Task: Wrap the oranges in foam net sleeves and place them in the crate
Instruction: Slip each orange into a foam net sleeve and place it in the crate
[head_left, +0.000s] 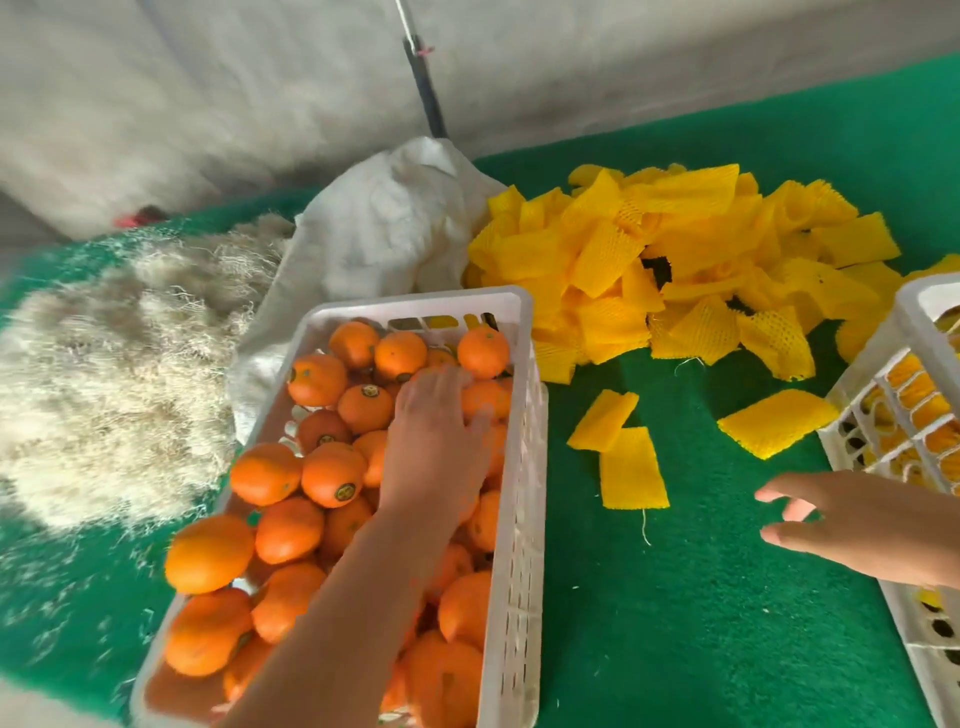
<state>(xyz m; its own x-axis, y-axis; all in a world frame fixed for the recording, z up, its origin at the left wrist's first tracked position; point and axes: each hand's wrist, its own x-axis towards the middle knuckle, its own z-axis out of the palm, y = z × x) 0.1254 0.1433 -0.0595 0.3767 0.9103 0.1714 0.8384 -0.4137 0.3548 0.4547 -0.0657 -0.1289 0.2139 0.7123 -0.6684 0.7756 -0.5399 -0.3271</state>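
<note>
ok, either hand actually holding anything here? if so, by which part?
Nothing clearly held. The left hand lies on the oranges in the white crate, but blur hides any grip. The right hand hovers over the green mat, fingers spread.

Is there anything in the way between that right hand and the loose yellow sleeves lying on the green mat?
Nothing visible. The right hand hovers with fingers spread over bare green mat, and the nearest foam net sleeve lies flat just beyond its fingertips. The white crate sits behind the hand, not between them.
</note>
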